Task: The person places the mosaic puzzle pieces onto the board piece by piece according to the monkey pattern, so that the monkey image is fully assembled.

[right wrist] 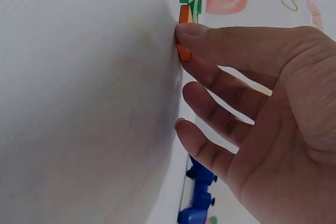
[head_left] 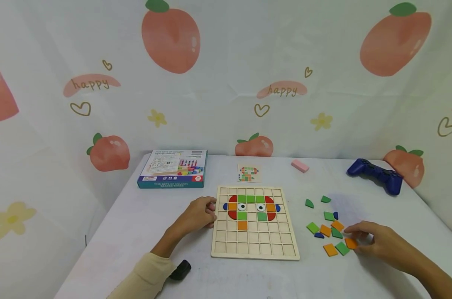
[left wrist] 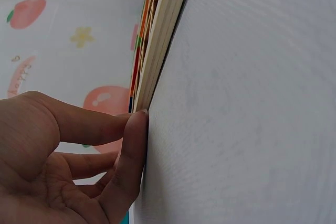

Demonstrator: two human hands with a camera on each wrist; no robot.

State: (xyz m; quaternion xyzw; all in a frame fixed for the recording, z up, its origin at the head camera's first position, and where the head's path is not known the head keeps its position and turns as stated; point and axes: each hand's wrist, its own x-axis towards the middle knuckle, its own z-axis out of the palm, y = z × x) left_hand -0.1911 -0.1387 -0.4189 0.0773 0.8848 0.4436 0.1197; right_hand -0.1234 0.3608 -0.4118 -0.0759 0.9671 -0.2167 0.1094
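Observation:
A square wooden grid board (head_left: pixel 253 249) lies mid-table with a face-like pattern of coloured tiles, including two eye tiles and an orange square (head_left: pixel 242 225) beneath. At its left edge is my left hand (head_left: pixel 200 214); in the left wrist view the thumb and a bent finger (left wrist: pixel 135 135) meet at the board's side (left wrist: pixel 163 40). On the right, my right hand (head_left: pixel 379 241) pinches an orange tile (head_left: pixel 351 243) between thumb and forefinger, low at the tabletop. The right wrist view shows this tile (right wrist: pixel 184 13) edge-on, other fingers spread loosely. Green tiles (head_left: pixel 342 248), orange tiles (head_left: pixel 330 250) and blue half-rounds (head_left: pixel 319 235) lie around it.
A pattern card (head_left: pixel 250 173) lies behind the board, with a pink block (head_left: pixel 299 166) to its right. A boxed toy set (head_left: pixel 171 182) sits back left, a blue game controller (head_left: pixel 375 176) back right. Near the left sleeve is a black object (head_left: pixel 181 270).

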